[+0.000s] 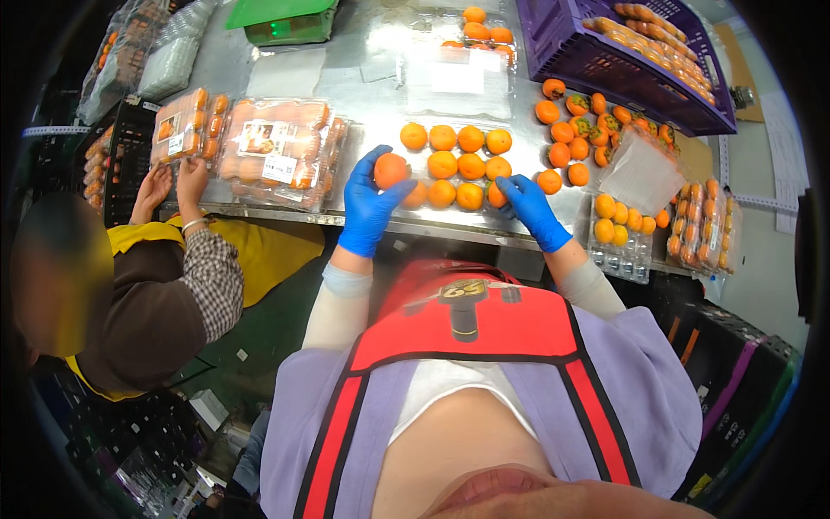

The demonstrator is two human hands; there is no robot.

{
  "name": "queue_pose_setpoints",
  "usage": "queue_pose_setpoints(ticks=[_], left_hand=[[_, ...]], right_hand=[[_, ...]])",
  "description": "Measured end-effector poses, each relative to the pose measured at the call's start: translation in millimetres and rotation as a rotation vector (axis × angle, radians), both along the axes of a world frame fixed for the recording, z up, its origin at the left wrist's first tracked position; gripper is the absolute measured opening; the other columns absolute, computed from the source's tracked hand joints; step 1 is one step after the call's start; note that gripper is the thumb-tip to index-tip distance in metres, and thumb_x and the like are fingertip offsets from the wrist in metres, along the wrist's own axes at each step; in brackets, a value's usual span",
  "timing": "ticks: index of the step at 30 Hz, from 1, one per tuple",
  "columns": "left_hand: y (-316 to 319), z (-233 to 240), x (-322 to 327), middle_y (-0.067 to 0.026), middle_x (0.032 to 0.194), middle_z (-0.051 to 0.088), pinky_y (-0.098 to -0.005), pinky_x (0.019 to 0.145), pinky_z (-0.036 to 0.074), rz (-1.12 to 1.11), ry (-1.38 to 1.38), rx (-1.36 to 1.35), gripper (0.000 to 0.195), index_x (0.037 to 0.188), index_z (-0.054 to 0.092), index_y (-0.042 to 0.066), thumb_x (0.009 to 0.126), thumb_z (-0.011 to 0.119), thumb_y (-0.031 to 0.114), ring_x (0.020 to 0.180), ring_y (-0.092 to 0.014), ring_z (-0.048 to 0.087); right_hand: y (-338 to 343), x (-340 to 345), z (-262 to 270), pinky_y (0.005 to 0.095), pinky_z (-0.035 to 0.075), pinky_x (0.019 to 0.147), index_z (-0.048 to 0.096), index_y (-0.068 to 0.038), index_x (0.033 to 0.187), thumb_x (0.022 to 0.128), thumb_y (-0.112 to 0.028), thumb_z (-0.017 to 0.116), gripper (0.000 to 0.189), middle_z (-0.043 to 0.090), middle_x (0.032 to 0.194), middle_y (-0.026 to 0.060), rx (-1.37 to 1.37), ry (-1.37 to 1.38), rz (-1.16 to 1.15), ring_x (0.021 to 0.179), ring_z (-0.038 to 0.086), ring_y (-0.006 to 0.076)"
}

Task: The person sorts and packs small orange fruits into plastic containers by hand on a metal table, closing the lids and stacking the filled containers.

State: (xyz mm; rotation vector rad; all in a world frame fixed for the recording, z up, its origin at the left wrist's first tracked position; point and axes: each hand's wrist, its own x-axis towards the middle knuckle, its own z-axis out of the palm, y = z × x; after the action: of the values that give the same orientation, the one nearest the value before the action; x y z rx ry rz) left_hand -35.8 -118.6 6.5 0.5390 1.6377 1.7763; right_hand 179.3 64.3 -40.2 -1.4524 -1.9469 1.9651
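Observation:
My left hand (373, 201), in a blue glove, grips an orange persimmon (391, 170) above the left end of a clear plastic tray (454, 122). Rows of persimmons (442, 165) sit in that tray, most with the calyx side hidden. At the tray's near right corner, the gloved fingers of my right hand (528, 206) are closed around another persimmon (497, 194). Its green calyx shows a little beside the fingertips. Behind the filled rows lies a clear lid (454, 100). Loose persimmons (579, 149) are spread to the right of my right hand.
A purple crate (564, 58) with packed fruit stands at the back right. Filled packs (275, 152) lie to the left, near a co-worker's hands (172, 185). A green-topped scale (285, 19) is at the back. A part-filled tray (619, 256) overhangs the metal table's (363, 84) front right edge.

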Motion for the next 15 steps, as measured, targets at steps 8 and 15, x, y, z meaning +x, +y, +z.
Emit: queue_pose_setpoints(ticks=[8, 15], left_hand=[[9, -16, -29, -0.0069, 0.107, 0.057, -0.0277, 0.081, 0.050, 0.093, -0.058, -0.042, 0.050, 0.118, 0.052, 0.001, 0.075, 0.075, 0.011, 0.094, -0.014, 0.057], [7, -36, -45, -0.0022, 0.105, 0.059, -0.0267, 0.080, 0.045, 0.143, -0.462, 0.148, 0.038, 0.117, 0.054, 0.008, 0.084, 0.068, 0.021, 0.090, -0.012, 0.055]], right_hand=[[12, 3, -7, 0.0310, 0.048, 0.060, 0.061, -0.005, 0.088, 0.080, -0.049, 0.063, 0.045, 0.063, 0.068, 0.0114, 0.462, -0.178, 0.167, 0.063, 0.062, 0.0215], [79, -54, 8, 0.0337, 0.048, 0.073, 0.056, -0.001, 0.111, 0.081, -0.042, 0.065, 0.052, 0.064, 0.092, 0.0150, 0.670, 0.132, -0.142, 0.082, 0.062, 0.0233]])
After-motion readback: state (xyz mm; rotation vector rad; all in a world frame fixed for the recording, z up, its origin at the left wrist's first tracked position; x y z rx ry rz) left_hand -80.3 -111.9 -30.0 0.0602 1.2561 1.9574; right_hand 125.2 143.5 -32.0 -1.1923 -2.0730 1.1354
